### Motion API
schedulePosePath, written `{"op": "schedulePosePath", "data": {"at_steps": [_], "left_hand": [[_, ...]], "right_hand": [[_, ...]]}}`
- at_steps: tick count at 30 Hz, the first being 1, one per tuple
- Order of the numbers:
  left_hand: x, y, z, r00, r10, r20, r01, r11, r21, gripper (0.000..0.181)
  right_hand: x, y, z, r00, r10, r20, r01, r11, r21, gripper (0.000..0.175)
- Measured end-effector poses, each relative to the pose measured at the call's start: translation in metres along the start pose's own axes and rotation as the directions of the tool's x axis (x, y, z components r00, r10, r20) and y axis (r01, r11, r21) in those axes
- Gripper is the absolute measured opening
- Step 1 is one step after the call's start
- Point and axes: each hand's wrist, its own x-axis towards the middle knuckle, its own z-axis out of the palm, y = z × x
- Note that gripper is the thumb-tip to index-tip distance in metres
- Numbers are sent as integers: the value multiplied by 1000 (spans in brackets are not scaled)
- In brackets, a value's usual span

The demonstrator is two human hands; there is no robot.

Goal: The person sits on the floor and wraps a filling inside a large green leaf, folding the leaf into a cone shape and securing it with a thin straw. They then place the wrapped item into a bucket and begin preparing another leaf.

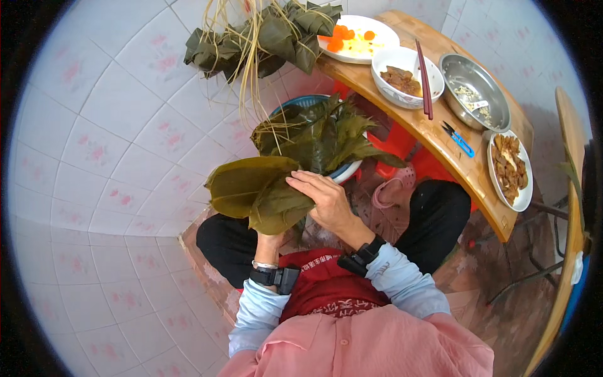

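Note:
Broad green-brown bamboo leaves [256,188] lie overlapped between my two hands, above my lap. My left hand [270,240] is under the leaves, its fingers hidden by them, with only the wrist and heel of the hand showing. My right hand [327,200] rests on the right end of the leaves, fingers together and laid over them. Just beyond, more wet leaves [320,136] fill a blue and white basin [346,173], with pale straw ties [278,127] trailing over them. Above these hangs a bunch of leaf-wrapped rice dumplings [268,40] tied with straw.
At the right, a wooden table [400,110] holds a plate of egg yolks [348,40], a white bowl of meat [400,80] with chopsticks [424,80], a steel basin [476,89] with a spoon, blue thread snips [458,139] and an oval dish [509,169]. A tiled wall [113,155] stands left.

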Motion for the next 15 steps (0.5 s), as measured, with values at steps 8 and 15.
{"op": "schedulePosePath", "data": {"at_steps": [8, 15], "left_hand": [[9, 19, 12, 984, -22, -175, 84, 930, 357, 19], [12, 30, 17, 979, -99, -176, 174, 856, 486, 18]], "right_hand": [[-1, -2, -1, 970, 242, -21, -240, 967, 83, 29], [0, 0, 3, 956, 284, -72, -263, 941, 215, 35]]}}
